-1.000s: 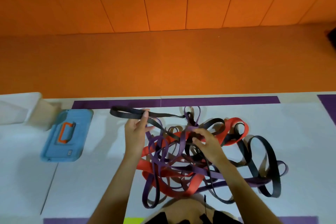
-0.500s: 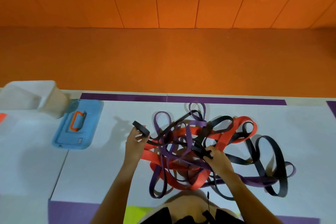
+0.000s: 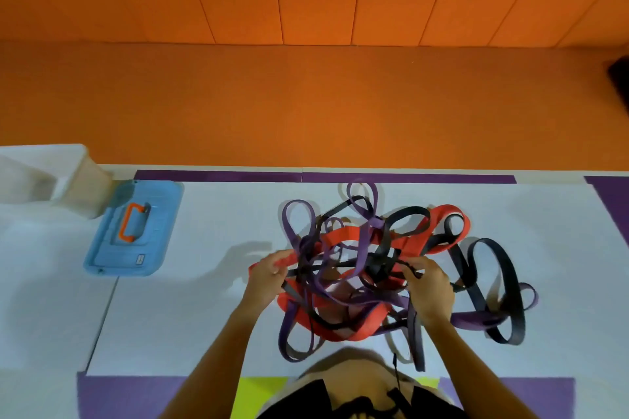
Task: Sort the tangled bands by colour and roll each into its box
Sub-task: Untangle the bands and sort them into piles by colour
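A tangle of bands lies on the white mat in front of me: red bands (image 3: 439,231), purple bands (image 3: 292,214) and black bands (image 3: 507,282) looped through each other. My left hand (image 3: 269,274) grips the left edge of the pile, fingers closed on a red band and dark strands. At the pile's middle right, my right hand (image 3: 430,286) pinches a black band. A clear box (image 3: 81,194) stands at the far left, partly cut off by the frame.
A blue lid with an orange handle (image 3: 134,231) lies flat left of the pile, beside the clear box. An orange padded wall and floor lie beyond the mat's purple border (image 3: 408,177). My knees sit at the bottom edge.
My left hand has dropped the black loop it held out to the left and come in to the pile's left edge. My right hand has shifted slightly right within the tangle.
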### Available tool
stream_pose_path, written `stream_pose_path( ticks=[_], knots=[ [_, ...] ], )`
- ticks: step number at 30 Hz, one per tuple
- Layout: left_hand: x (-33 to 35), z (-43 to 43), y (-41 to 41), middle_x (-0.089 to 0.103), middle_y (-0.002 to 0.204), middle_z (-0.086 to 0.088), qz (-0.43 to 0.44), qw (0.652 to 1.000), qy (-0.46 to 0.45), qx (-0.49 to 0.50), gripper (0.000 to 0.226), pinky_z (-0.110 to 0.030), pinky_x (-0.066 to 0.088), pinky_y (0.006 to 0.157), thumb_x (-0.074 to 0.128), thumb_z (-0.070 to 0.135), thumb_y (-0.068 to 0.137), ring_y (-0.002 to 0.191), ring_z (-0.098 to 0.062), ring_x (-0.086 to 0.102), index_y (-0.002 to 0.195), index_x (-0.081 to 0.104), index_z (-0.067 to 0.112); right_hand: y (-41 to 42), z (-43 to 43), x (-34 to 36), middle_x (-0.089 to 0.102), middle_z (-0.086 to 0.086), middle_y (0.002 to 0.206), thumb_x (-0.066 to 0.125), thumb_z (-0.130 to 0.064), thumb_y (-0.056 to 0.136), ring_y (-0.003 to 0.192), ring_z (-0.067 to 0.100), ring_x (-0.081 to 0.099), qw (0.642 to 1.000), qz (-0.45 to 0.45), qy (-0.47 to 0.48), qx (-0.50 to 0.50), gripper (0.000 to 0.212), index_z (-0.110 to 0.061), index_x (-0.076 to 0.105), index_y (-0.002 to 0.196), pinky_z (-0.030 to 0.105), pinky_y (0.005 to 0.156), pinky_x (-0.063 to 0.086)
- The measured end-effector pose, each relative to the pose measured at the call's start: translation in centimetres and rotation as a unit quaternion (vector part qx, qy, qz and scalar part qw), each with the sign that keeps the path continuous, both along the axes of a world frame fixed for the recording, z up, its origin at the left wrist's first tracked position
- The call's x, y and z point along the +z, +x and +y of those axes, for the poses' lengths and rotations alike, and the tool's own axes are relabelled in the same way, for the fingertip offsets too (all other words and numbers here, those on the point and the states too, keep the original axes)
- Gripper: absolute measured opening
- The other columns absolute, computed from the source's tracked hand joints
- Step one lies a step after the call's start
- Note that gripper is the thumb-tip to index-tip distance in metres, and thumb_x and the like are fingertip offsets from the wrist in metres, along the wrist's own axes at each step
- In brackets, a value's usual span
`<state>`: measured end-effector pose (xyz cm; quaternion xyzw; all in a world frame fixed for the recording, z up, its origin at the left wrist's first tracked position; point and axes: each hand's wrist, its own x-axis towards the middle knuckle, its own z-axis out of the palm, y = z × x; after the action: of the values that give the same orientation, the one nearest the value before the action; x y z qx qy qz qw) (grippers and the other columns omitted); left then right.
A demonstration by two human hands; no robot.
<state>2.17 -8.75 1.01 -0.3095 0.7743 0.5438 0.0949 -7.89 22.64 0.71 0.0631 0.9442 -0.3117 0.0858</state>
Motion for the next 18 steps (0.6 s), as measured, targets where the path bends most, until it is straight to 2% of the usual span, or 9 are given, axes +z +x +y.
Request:
stream_pose_path(
  ticks=[2, 4, 6, 8, 10, 12, 14, 16, 18],
  knots=[
    [-0.1, 0.3, -0.6, 0.071, 0.097, 0.008, -0.027, 0.991, -0.125, 0.049, 0.016, -0.023, 0.055, 0.073, 0.057, 0.027, 0.106, 0.094, -0.019, 0.071, 0.1, 0.071, 0.031, 0.2, 0.2, 0.2, 0.075, -0.003, 0.108, 0.073, -0.031, 0.096, 0.097, 0.026, 0.07, 1.0, 0.002, 0.0, -0.008, 0.011, -0.029, 0.073, 0.107, 0.034, 0.073, 0.048],
    [-0.4, 0.4, -1.2, 0.068, 0.099, 0.003, -0.069, 0.982, -0.173, 0.037, 0.018, -0.034, 0.057, 0.083, 0.058, 0.037, 0.104, 0.099, -0.023, 0.068, 0.101, 0.069, 0.023, 0.2, 0.6, 0.3, 0.073, -0.006, 0.105, 0.075, -0.033, 0.094, 0.095, 0.024, 0.069, 1.0, 0.002, -0.005, -0.011, 0.009, -0.033, 0.07, 0.102, 0.033, 0.073, 0.045],
    [-0.4, 0.8, -2.2, 0.071, 0.104, -0.004, -0.123, 0.98, -0.153, -0.033, 0.041, -0.039, 0.055, 0.09, 0.056, 0.054, 0.103, 0.103, -0.027, 0.069, 0.111, 0.066, 0.015, 0.2, 1.0, 0.4, 0.071, -0.01, 0.101, 0.077, -0.034, 0.092, 0.093, 0.021, 0.068, 1.0, 0.0, -0.018, -0.007, 0.013, -0.039, 0.065, 0.096, 0.033, 0.072, 0.045],
    [-0.3, 1.6, -3.2, 0.073, 0.098, -0.006, -0.146, 0.983, -0.095, -0.064, 0.049, -0.038, 0.055, 0.085, 0.059, 0.062, 0.099, 0.097, -0.027, 0.072, 0.108, 0.066, 0.015, 0.0, 1.6, 0.3, 0.072, -0.012, 0.101, 0.079, -0.034, 0.091, 0.092, 0.017, 0.068, 0.999, -0.006, -0.034, 0.003, 0.014, -0.038, 0.065, 0.094, 0.035, 0.073, 0.051],
    [-0.6, 2.4, -4.0, 0.074, 0.095, -0.005, -0.142, 0.98, -0.098, -0.098, 0.036, -0.038, 0.059, 0.084, 0.066, 0.05, 0.099, 0.095, -0.027, 0.072, 0.104, 0.069, 0.014, -0.1, 2.2, 0.0, 0.073, -0.011, 0.101, 0.079, -0.033, 0.092, 0.09, 0.016, 0.069, 0.999, -0.012, -0.043, 0.014, 0.011, -0.033, 0.069, 0.096, 0.04, 0.076, 0.058],
    [-1.0, 2.6, -4.3, 0.073, 0.095, -0.007, -0.14, 0.974, -0.153, -0.092, 0.017, -0.04, 0.06, 0.085, 0.065, 0.026, 0.1, 0.096, -0.029, 0.073, 0.101, 0.069, 0.01, -0.2, 2.7, -0.2, 0.073, -0.01, 0.099, 0.079, -0.03, 0.092, 0.09, 0.018, 0.07, 0.998, -0.015, -0.057, 0.012, 0.01, -0.031, 0.069, 0.095, 0.042, 0.078, 0.059],
    [-0.8, 2.1, -4.5, 0.07, 0.091, -0.007, -0.118, 0.974, -0.187, -0.046, 0.011, -0.034, 0.055, 0.073, 0.06, 0.011, 0.1, 0.096, -0.032, 0.072, 0.095, 0.068, 0.007, -0.4, 3.0, -0.4, 0.072, -0.008, 0.099, 0.079, -0.025, 0.091, 0.092, 0.02, 0.07, 0.998, -0.009, -0.063, 0.008, 0.014, -0.033, 0.068, 0.093, 0.041, 0.079, 0.059],
    [0.3, 1.5, -4.8, 0.067, 0.092, -0.006, -0.067, 0.983, -0.171, 0.008, 0.01, -0.025, 0.046, 0.066, 0.057, 0.006, 0.102, 0.096, -0.033, 0.071, 0.095, 0.065, 0.009, -0.8, 3.3, -0.5, 0.073, -0.005, 0.105, 0.079, -0.022, 0.091, 0.096, 0.022, 0.07, 0.997, -0.007, -0.078, -0.007, 0.016, -0.033, 0.069, 0.095, 0.04, 0.081, 0.057],
    [2.1, 0.6, -5.0, 0.068, 0.099, -0.007, 0.005, 0.99, -0.119, 0.081, 0.008, -0.03, 0.056, 0.072, 0.057, 0.007, 0.105, 0.096, -0.034, 0.072, 0.1, 0.062, 0.012, -1.5, 3.0, -0.7, 0.071, -0.002, 0.117, 0.077, -0.017, 0.09, 0.107, 0.024, 0.067, 0.996, -0.018, -0.084, 0.004, 0.024, -0.029, 0.07, 0.109, 0.041, 0.09, 0.055]
  ],
)
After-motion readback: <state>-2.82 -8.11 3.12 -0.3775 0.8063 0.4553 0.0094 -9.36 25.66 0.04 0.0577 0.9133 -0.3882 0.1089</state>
